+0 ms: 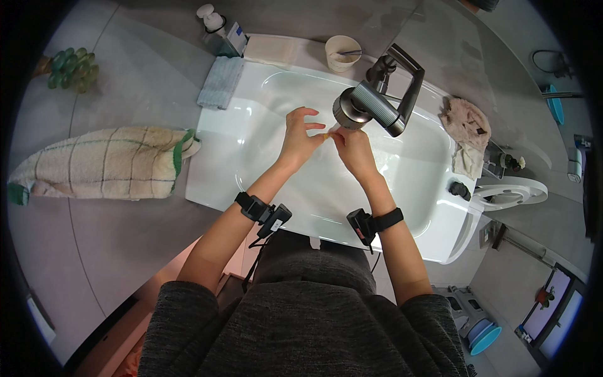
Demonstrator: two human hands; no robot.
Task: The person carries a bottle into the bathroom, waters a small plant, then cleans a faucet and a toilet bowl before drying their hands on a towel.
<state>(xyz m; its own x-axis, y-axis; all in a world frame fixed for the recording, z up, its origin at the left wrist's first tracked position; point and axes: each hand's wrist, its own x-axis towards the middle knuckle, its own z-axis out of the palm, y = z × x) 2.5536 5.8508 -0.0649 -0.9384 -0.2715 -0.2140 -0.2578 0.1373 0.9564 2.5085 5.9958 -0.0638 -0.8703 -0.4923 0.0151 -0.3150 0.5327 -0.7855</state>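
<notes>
Hovering abv sink (418, 163) nr faucet (377, 108): L hand (301, 141), R hand (356, 152), tips v. close.

The faucet (377, 107) stands at the sink's (301, 195) far rim, the cup (336, 61) just left of it. A washcloth (220, 83) lies at the far left corner, with the bottle (223, 41) behind, the towel (107, 160) farther left, and a rag (466, 119) at the far right. Over the basin, the left hand (300, 138) and right hand (357, 151) are near the faucet.

Glossy basin (210, 169), satin metal tap (378, 109)
On my feed I see the tap finely ribbed, the left towel (113, 164) woven, matt, the right-hand cloth (466, 120) fluffy.
</notes>
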